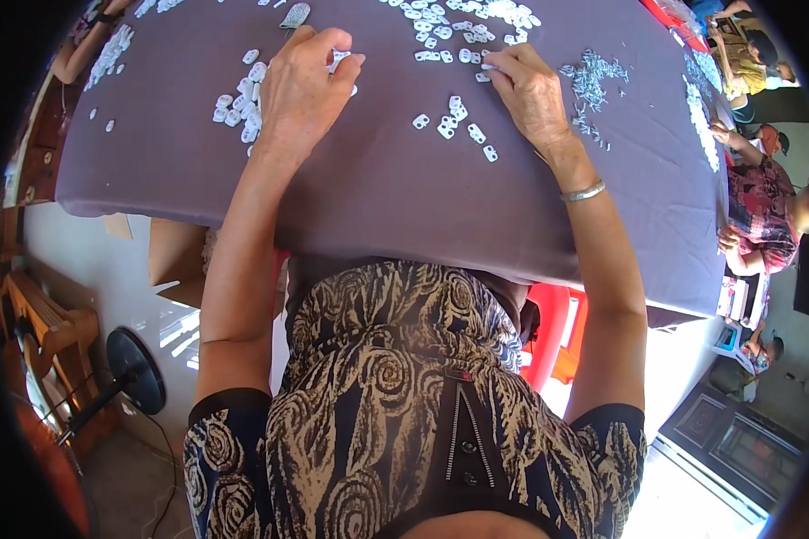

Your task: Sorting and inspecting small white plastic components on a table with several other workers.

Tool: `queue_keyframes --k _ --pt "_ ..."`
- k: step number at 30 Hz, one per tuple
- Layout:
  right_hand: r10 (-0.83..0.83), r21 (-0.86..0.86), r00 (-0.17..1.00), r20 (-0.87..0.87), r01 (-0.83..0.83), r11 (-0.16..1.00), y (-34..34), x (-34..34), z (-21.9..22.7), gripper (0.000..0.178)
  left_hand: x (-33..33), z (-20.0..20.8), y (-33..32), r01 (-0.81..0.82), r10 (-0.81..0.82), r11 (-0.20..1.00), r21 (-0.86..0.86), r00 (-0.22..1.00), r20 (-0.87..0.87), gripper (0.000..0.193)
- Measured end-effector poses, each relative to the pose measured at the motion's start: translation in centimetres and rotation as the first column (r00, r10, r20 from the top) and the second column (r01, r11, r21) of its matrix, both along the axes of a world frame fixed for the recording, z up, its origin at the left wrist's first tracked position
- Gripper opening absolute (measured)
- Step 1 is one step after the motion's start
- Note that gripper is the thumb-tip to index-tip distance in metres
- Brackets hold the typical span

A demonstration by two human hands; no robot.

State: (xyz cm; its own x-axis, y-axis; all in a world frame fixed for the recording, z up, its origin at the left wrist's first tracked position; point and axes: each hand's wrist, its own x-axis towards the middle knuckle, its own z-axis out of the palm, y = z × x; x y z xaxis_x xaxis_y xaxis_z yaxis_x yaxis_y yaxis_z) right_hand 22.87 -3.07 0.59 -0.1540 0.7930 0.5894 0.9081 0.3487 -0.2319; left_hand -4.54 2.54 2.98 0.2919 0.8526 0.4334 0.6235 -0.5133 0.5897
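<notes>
My left hand (307, 90) is curled above the cloth-covered table, thumb and forefinger closed on a small white plastic piece (339, 59), partly hidden by the fingers. Just left of that hand lies a heap of white oval pieces (243, 106). My right hand (532, 90) reaches down with its fingertips pinched beside a white two-holed piece (483, 77); what they hold, if anything, is too small to make out. Several two-holed pieces (458, 110) lie scattered between my hands. A pile of small metal pins or screws (593, 81) is right of my right hand.
More white pieces (431, 18) spread over the far side of the dark tablecloth (404, 198). A silvery oval object (296, 15) lies beyond my left hand. Other people sit along the right edge, one in a red patterned shirt (764, 202). A black fan (135, 370) stands at lower left.
</notes>
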Motion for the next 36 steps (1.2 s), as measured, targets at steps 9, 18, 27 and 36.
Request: queue_keyframes --k 9,18,27,36 --pt "0.094 -0.151 0.986 -0.138 -0.114 0.982 -3.7 -0.4 2.1 0.015 0.9 -0.1 -1.0 0.086 -0.084 0.994 0.072 0.996 -0.032 0.017" --pt "0.071 -0.259 0.964 -0.255 -0.139 0.956 3.7 -0.8 2.0 0.028 1.8 0.1 -1.6 0.169 -0.169 0.986 0.007 0.986 0.010 0.016" --pt "-0.019 -0.490 0.985 -0.173 -0.069 0.869 3.6 -1.7 3.9 0.015 2.2 -0.1 -2.1 0.209 -0.209 0.977 -0.029 0.978 0.016 0.015" --pt "0.110 -0.665 0.972 -0.209 -0.224 0.712 -0.6 1.4 5.8 0.018 2.8 -0.1 -3.1 0.279 -0.278 0.954 -0.110 0.960 0.025 0.017"
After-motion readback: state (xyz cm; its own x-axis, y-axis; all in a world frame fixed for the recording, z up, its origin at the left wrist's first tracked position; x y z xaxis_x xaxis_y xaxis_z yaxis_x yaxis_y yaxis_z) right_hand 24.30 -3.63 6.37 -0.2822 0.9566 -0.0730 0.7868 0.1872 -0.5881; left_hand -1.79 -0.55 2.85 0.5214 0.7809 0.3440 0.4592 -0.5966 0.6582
